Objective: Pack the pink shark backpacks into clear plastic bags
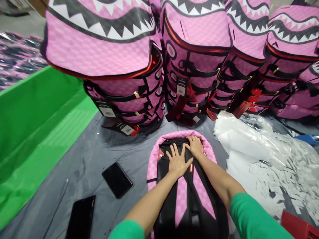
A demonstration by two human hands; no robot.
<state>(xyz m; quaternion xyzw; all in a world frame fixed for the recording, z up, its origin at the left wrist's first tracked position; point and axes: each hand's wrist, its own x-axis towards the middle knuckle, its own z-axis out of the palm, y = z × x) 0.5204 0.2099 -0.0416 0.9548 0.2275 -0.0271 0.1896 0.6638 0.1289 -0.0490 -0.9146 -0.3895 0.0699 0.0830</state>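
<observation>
1. The backpack [181, 196] lies directly beneath both hands, pink checkered fabric rimming its black back.
2. The left hand [178, 163] is open, palm down, fingers spread on the black fabric.
3. The right hand [195, 146], partly open with fingers slightly bent, touches the upper edge.
4. Left to right: smooth green panel [47, 109], glossy rectangular devices [117, 180], stacked toothed-print bags [104, 56], crumpled clear plastic [264, 142].

Grey sheet [134, 146] | far: pink bags [196, 63] | middle: backpack [183, 199] | left: two phones [117, 180] | right: plastic [260, 137], paper scraps [294, 189] | near right: red item [297, 225]
</observation>
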